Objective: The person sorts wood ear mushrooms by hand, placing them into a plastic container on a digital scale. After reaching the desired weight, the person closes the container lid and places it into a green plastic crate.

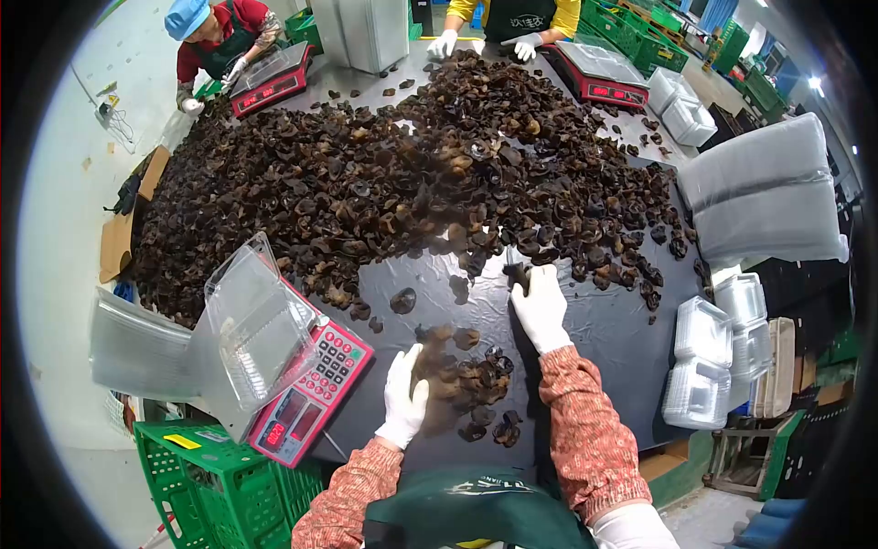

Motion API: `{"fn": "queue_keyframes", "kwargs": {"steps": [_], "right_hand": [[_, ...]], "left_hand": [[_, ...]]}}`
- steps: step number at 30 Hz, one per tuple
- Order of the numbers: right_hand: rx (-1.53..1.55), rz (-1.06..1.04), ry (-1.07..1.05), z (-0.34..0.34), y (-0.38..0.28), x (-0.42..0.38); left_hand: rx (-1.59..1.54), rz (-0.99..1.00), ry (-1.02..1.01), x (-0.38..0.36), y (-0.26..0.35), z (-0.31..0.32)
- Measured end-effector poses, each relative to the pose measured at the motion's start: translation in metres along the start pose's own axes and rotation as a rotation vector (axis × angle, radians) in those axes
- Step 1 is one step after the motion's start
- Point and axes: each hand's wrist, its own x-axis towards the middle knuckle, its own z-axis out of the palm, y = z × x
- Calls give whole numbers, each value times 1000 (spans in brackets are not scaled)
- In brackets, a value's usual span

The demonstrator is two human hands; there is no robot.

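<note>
Mushrooms (466,375), dried and dark, sit in a small loose heap on the black desk (622,339) right in front of the person, between both gloved hands. Left hand (403,395) is at the heap's left edge, palm turned inward with the fingers curved against the pieces, kind of cupping them sideways; the grip looks loose, not clenched on anything as far as I can see. Left forearm comes up from the bottom in a patterned reddish sleeve. Right hand (540,306) is stretched further forward, arm nearly straight, fingers flat and pointing away, fingertips touching a few dark pieces at the near edge of the big pile (384,174). Can't really tell if that grip is pinching one or just resting on top.

Moving outward: the big pile covers most of the desk. Left of the near heap there's a red scale (315,389) with a clear plastic box (251,320) open on it, and a green crate (219,485) below. Stacks of clear boxes (713,357) sit at the right edge. Two other people in gloves work at the far side, each by another red scale (270,84).
</note>
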Motion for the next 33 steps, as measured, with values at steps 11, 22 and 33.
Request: {"fn": "queue_keyframes", "kwargs": {"steps": [11, 22, 33], "right_hand": [[503, -17, -521, -104, -44, -33], [430, -214, -215, -5, -42, 13], [273, -504, -621, -11, -94, -8]], "left_hand": [[-112, -8, -13, 2, -1, 0], [-57, -36, -18, 6, 3, -3], [-189, -156, 54, 3, 4, -1]]}}
